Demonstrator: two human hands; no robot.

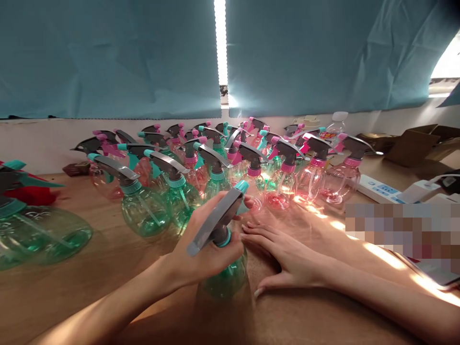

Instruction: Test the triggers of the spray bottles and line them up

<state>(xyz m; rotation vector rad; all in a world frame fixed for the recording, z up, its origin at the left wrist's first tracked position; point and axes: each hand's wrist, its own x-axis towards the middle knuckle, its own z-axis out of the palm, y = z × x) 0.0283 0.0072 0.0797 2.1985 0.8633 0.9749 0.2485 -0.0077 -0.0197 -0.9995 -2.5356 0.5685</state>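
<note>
- The left hand (194, 263) is closed around the neck of a green spray bottle (230, 278), its thumb lying just below the teal collar (224, 238).
- That bottle is over the near part of the wooden table (309, 318), ahead of the other bottles; whether its base touches the wood cannot be told.
- Its grey spray head (219, 218) slants across the view, the teal nozzle (242, 186) toward the table's far edge and the flat lever tail back over the left hand.
- The right hand (283, 249) is spread and holds nothing, resting palm down on the table with the thumb wide of the fingers; its fingertips lie just beside the held bottle, and contact with it is unclear.
- Beyond both hands, toward the far edge, spray bottles crowd together: green ones with teal collars, such as the front green bottle (145, 215), mostly on the left, and pink ones, such as the end pink bottle (341, 179), mostly on the right.
- Toward the table's left edge, well apart from the held bottle, are more green bottles (68, 235), a red item (32, 195) behind them.
- Toward the right edge lie a white power strip (377, 188) and, farther back, an open cardboard box (413, 148).
</note>
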